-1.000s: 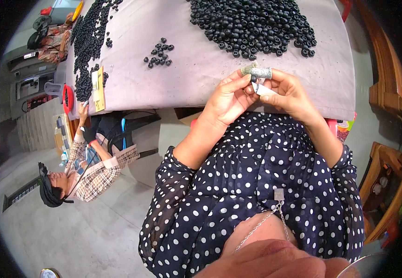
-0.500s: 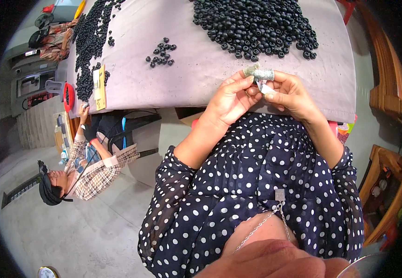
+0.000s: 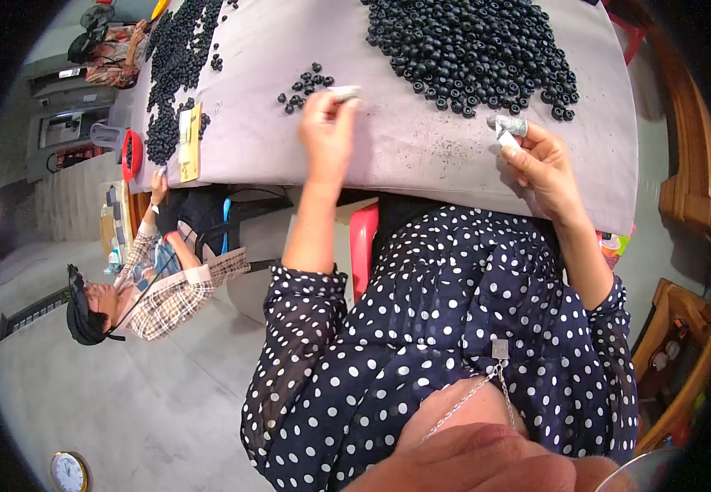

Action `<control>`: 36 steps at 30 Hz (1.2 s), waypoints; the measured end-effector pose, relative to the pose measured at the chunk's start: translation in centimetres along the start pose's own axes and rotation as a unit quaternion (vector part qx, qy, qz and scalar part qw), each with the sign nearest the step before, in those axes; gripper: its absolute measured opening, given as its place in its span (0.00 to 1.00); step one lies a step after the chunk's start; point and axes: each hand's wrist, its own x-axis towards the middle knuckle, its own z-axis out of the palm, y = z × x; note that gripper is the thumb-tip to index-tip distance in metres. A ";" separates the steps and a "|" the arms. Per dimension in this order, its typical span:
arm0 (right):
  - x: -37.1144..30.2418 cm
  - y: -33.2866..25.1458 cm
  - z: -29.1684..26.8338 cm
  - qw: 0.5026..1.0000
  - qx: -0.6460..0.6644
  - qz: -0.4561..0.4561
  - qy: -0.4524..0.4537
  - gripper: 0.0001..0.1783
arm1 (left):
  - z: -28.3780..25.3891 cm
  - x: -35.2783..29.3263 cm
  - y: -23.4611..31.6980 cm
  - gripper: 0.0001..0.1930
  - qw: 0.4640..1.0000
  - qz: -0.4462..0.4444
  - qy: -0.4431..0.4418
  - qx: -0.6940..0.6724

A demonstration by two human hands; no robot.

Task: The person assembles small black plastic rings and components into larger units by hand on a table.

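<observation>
My left hand point(image 3: 328, 135) reaches over the table beside a small cluster of black beads point(image 3: 310, 86). A pale wrap point(image 3: 345, 93) covers one of its fingertips. Its fingers are curled toward the thumb, and what they hold, if anything, is hidden. At the right, my right hand point(image 3: 546, 168) pinches a small whitish blade point(image 3: 506, 138) between thumb and forefinger. Grey tape point(image 3: 515, 125) is wrapped around that forefinger. Just beyond this hand lies a big heap of round black beads point(image 3: 474, 53), each with a hole or pale ring.
The beads lie on a pale tablecloth point(image 3: 273, 152). Farther left are another spread of black beads point(image 3: 177, 66), a yellow board point(image 3: 191, 148) and a red bowl point(image 3: 132, 156). A co-worker in a plaid shirt point(image 3: 171, 307) sits there. Wooden furniture point(image 3: 692, 164) stands at the right.
My hands, together before, have parted. The left has swung left and outward to the small bead cluster; the right has shifted slightly right, still holding the blade.
</observation>
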 end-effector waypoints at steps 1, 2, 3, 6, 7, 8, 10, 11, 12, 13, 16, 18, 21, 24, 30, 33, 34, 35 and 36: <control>0.2 0.0 0.0 1.000 -0.016 -0.003 0.014 0.19 | -1.2 0.9 -0.5 0.06 0.997 0.009 0.020 0.071; 0.2 -0.2 0.1 0.999 -0.033 -0.006 0.026 0.18 | -1.9 1.4 -1.7 0.06 0.995 -0.028 0.024 0.091; 0.2 -0.3 0.3 0.999 -0.035 -0.008 0.024 0.18 | -2.4 1.7 -3.3 0.06 0.987 0.022 0.022 0.161; 0.3 -0.2 0.2 0.999 -0.021 0.010 0.033 0.17 | -1.1 2.1 -2.1 0.07 0.959 0.118 0.032 0.256; 0.4 0.0 0.1 0.999 -0.012 0.003 0.042 0.15 | 0.0 2.0 -0.8 0.07 0.944 0.161 0.047 0.285; 0.4 0.0 0.2 0.999 -0.004 -0.002 0.047 0.14 | 1.2 1.9 0.2 0.08 0.952 0.184 0.031 0.242; 0.5 0.3 0.0 0.999 -0.007 -0.004 0.041 0.14 | 3.9 1.5 2.2 0.07 0.971 0.189 -0.024 0.143; 0.6 0.2 0.0 0.999 -0.008 -0.010 0.037 0.14 | 5.1 1.3 3.0 0.06 0.980 0.172 -0.062 0.084; 0.5 0.1 0.2 0.999 -0.011 -0.008 0.034 0.14 | 5.9 1.0 3.2 0.06 0.980 0.170 -0.059 0.084; 0.3 0.1 0.3 0.999 -0.016 -0.006 0.041 0.14 | 6.8 1.1 3.2 0.06 0.980 0.145 -0.076 0.113; 0.3 0.1 0.1 0.999 -0.023 0.009 0.041 0.16 | 7.6 1.2 3.3 0.05 0.979 0.106 -0.092 0.150; 0.2 0.3 -0.1 0.999 -0.023 0.021 0.038 0.17 | 7.7 1.0 3.5 0.06 0.970 0.130 -0.096 0.179; 0.2 0.2 0.0 0.999 -0.031 0.009 0.038 0.17 | 7.8 -0.1 3.8 0.07 0.959 0.182 -0.104 0.190; 0.0 -0.3 0.1 0.999 -0.044 0.002 0.030 0.16 | 7.8 -1.0 3.8 0.08 0.956 0.219 -0.080 0.180; 0.0 -0.1 0.4 0.999 -0.027 0.008 0.030 0.18 | 7.6 -2.8 5.2 0.07 0.947 -0.119 -0.152 -0.256; -0.3 0.0 0.7 1.000 -0.020 0.012 0.004 0.21 | 6.3 -3.4 6.8 0.07 0.829 -0.280 -0.193 -0.443; -0.3 0.1 0.8 1.000 -0.014 0.012 -0.020 0.22 | 6.2 -3.7 6.9 0.07 0.734 -0.358 -0.201 -0.541; -0.4 0.2 0.8 0.999 -0.007 0.012 -0.045 0.24 | 6.1 -3.9 6.8 0.07 0.711 -0.380 -0.203 -0.556; -0.5 0.1 0.9 0.999 -0.007 0.012 -0.044 0.24 | 6.1 -4.0 7.0 0.07 0.711 -0.381 -0.203 -0.556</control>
